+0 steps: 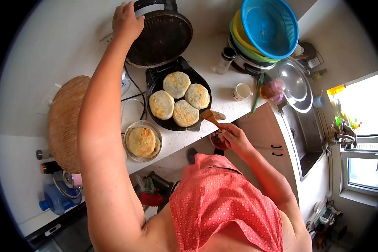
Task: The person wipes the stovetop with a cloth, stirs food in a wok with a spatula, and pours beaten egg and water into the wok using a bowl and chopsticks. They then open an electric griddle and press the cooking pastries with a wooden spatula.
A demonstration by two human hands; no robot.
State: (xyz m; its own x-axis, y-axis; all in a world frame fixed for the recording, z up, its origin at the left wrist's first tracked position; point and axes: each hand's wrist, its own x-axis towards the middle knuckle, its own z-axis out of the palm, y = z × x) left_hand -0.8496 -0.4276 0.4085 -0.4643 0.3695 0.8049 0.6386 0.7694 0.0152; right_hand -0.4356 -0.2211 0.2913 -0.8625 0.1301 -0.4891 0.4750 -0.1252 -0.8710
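Note:
An electric griddle (179, 126) stands on the counter with its dark lid (160, 38) raised. My left hand (128, 22) is closed on the lid's handle at its upper left side. Several round, browned stuffed flatbreads (176, 85) lie on the lower plate. My right hand (236, 138) grips a wooden spatula (210, 117) by its handle, with the blade near the plate's lower right rim. More browned flatbreads (141, 141) are stacked in a round metal dish (127, 153) left of the griddle.
Stacked colored basins (269, 27), a lidded jar (225, 61) and a white cup (242, 92) stand at the right. Green onions (256, 95) lie near the counter edge, by the sink (296, 133). A woven round board (66, 124) leans against the left wall. Cables run behind the dish.

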